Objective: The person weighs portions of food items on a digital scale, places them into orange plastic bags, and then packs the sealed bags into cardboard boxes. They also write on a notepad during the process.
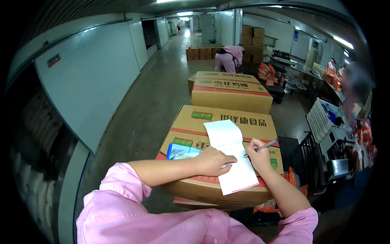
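An open white notepad [239, 179] lies on top of a brown cardboard carton [183, 122], its upper leaf folded back. My left hand [213, 162] rests on the pad's left side, thumb and fingers a little apart, gripping nothing. In my right hand [258, 155] is a slim dark pen [267, 146], its tip at the pad's right edge near the middle. Beside my left wrist lies a blue and white item [182, 152], partly covered by my forearm; I cannot make out its kind.
More cartons [231, 97] stand just beyond. Farther off, a person in pink [229, 57] bends near stacked boxes [252, 38]. To the right are a white crate [321, 118], orange-red packages [364, 136] and another person [352, 87]. A large white panel [85, 77] lines the left.
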A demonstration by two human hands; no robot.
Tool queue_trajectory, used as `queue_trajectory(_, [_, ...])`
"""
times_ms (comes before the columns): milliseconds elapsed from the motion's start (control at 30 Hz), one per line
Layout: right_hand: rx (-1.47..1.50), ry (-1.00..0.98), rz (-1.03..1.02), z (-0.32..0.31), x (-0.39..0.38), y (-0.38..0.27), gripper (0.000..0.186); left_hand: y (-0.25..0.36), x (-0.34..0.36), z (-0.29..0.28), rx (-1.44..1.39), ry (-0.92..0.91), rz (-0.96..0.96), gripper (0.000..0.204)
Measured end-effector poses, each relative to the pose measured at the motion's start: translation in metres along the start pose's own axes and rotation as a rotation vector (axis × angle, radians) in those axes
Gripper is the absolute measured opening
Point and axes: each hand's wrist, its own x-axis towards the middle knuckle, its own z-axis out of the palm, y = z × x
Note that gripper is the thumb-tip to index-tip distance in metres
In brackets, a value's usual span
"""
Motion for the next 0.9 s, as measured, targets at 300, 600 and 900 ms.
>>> queue_trajectory(300, [0.049,0.029,-0.022,-0.027,-0.005,0.008,0.023,0.021,0.021,0.006,0.020,0.079,0.040,0.024])
queue_trajectory(600, [0.136,0.061,0.026,-0.027,-0.003,0.002,0.025,0.019,0.024,0.003,-0.024,0.025,-0.040,0.025])
queue_trajectory(900, [0.330,0.156,0.101,-0.034,0.004,-0.001,0.028,0.006,0.022,0.015,-0.160,0.170,-0.076,0.020])
